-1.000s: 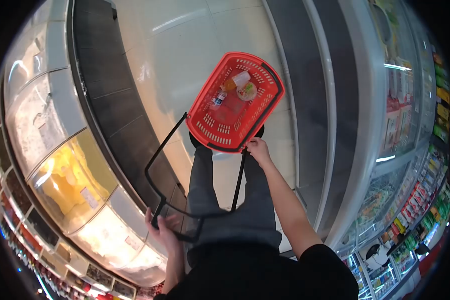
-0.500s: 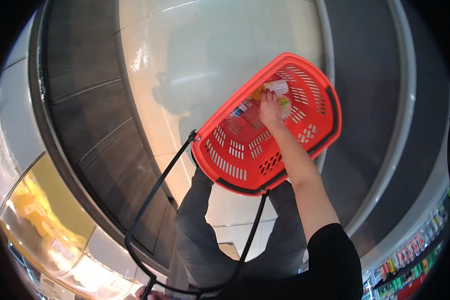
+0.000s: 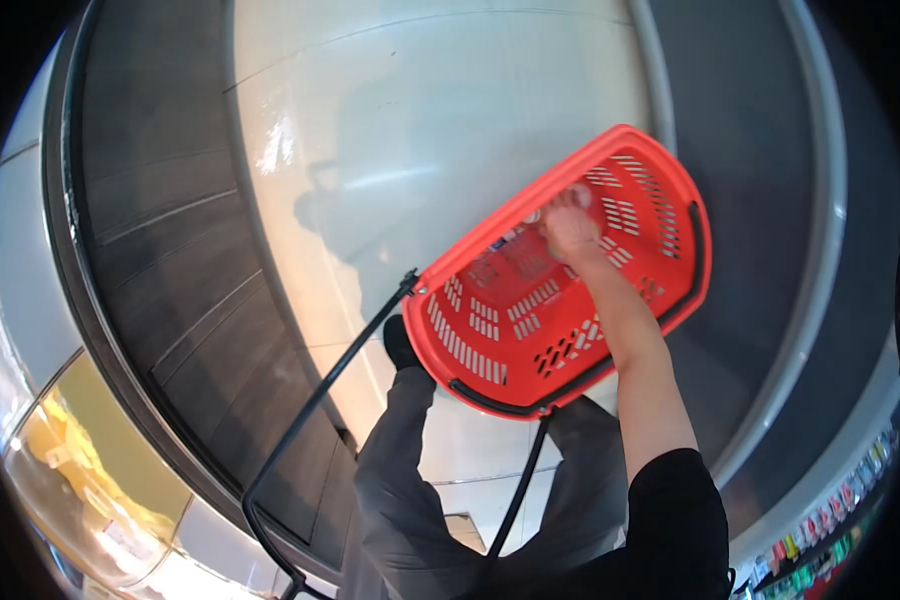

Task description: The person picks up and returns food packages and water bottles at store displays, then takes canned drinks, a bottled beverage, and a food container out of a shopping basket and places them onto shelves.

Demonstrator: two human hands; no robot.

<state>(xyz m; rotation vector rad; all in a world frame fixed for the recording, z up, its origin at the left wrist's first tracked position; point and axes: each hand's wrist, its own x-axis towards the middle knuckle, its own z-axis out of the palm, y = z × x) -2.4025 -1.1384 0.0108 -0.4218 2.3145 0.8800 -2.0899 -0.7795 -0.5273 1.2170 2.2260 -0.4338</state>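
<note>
My right hand [image 3: 570,230] reaches down into a red plastic shopping basket [image 3: 515,385]. Motion smears its fingers, so their grip is unclear. Just beyond them lies a whitish item [image 3: 580,195], partly covered by the hand. Clear plastic packages [image 3: 485,268] rest on the basket floor to the left, their details blurred. The basket's long black pull handle [image 3: 320,390] runs down to the lower left and out of view. My left hand is outside the frame.
Pale glossy floor [image 3: 420,90] surrounds the basket. My legs [image 3: 400,480] straddle its near side. Dark plinths [image 3: 190,270] line the left, with a lit display [image 3: 90,480] beyond. Grey bands [image 3: 740,200] run along the right, and shelved goods [image 3: 830,520] stand at lower right.
The basket and my right arm now appear further right and lower. My right hand has become blurred over the items. My left hand, earlier at the handle's end, has left the view.
</note>
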